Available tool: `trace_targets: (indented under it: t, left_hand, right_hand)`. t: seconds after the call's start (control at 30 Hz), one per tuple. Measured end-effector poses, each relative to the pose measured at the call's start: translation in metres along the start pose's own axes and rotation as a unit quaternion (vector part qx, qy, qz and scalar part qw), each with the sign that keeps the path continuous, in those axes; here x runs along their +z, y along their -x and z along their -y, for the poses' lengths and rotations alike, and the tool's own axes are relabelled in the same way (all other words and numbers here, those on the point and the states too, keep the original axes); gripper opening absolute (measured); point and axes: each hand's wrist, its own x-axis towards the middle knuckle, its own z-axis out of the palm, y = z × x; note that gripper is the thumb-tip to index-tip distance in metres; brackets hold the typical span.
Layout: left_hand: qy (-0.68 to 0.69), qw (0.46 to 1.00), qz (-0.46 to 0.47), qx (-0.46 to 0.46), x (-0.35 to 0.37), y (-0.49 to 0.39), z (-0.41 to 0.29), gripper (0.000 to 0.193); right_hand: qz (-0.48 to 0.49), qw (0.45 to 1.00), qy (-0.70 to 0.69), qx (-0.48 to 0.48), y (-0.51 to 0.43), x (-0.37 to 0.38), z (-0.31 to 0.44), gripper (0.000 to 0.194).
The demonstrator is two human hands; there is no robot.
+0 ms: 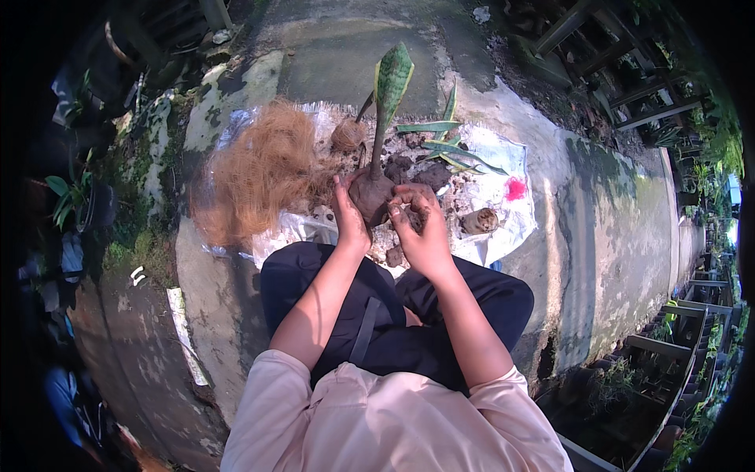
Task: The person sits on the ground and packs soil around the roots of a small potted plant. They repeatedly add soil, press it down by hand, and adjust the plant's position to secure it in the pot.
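A snake plant leaf stands upright out of a ball of wet soil. Cupped round the ball's left side is my left hand. My right hand, smeared with mud, is at the ball's right side with its fingers curled, a dark clump showing between them. Lumps of mud lie just beyond it on a white woven sack. Left of the plant is a heap of brown coconut fibre. Behind the ball sits a fibre-wrapped root ball with a stem.
Cut variegated leaves, a pink-red patch and a soil-filled cylinder are on the sack's right part. Mossy concrete paving surrounds it. A potted plant stands far left; wooden frames line the right edge.
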Motion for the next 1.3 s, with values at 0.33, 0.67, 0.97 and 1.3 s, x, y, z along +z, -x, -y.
trace_targets:
  t: [0.33,0.67,0.97,1.3]
  left_hand:
    - [0.072,0.987,0.000,-0.144,0.005,-0.033,-0.005,0.063]
    - [0.143,0.957,0.048,-0.246,0.002,-0.041,-0.009,0.071]
    - [0.148,0.957,0.026,-0.248,0.004,-0.040,-0.015,0.070]
    - [0.159,0.952,0.038,-0.258,0.003,-0.040,-0.016,0.068]
  right_hand:
    - [0.054,0.920,-0.361,0.145,-0.001,0.005,-0.022,0.014]
    - [0.073,0.873,-0.449,0.177,-0.004,-0.004,-0.016,0.018]
    - [0.125,0.920,-0.338,0.155,-0.006,-0.019,-0.016,0.011]
    - [0.135,0.948,-0.245,0.151,0.005,-0.041,-0.013,0.006]
